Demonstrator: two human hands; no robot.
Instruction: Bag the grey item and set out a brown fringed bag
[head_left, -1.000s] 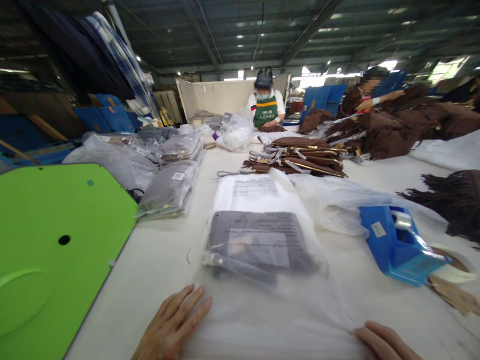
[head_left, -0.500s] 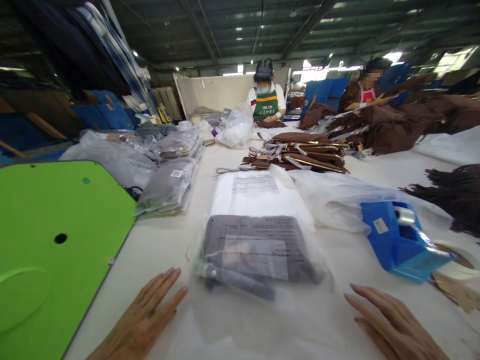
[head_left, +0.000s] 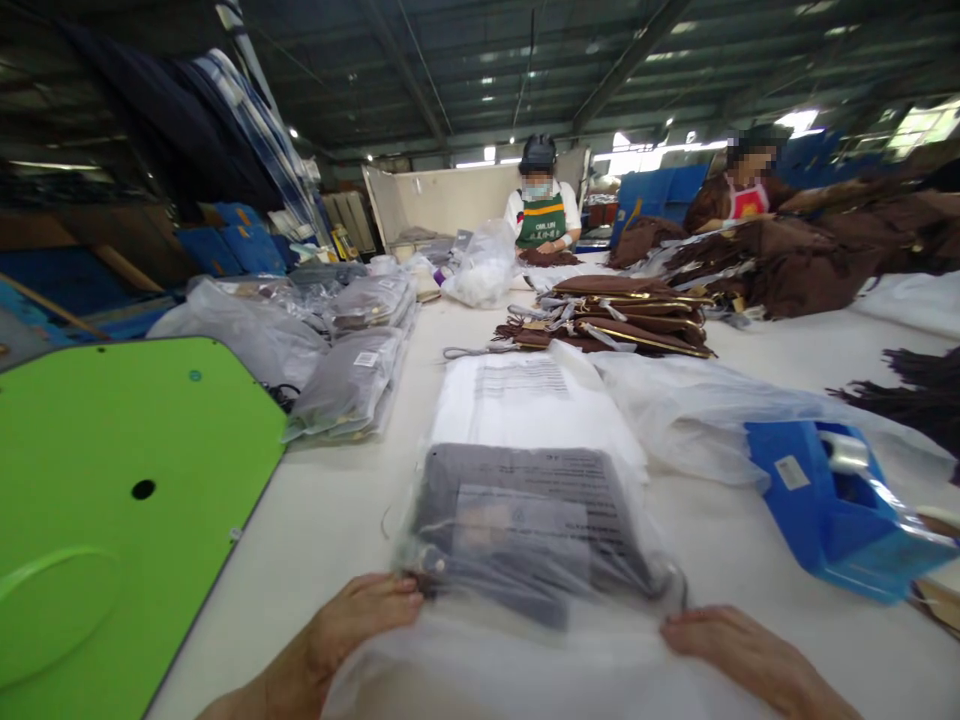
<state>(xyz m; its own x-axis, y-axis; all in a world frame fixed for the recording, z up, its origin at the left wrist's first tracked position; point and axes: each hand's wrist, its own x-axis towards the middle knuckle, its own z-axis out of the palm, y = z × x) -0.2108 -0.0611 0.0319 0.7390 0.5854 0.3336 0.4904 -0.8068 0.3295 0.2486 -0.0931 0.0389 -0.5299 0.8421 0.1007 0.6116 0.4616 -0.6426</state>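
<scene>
Grey pouch is on the near middle of the tabletop, inside a cloudy plastic bag. Can't read the print, too blurry, and the plastic muddies the pouch's near edge. Left hand angles in from near left, right hand from near right, backs up, fingers at the bag's sides. Honestly can't tell if they're pinching or just resting. Both forearms get cut off.
</scene>
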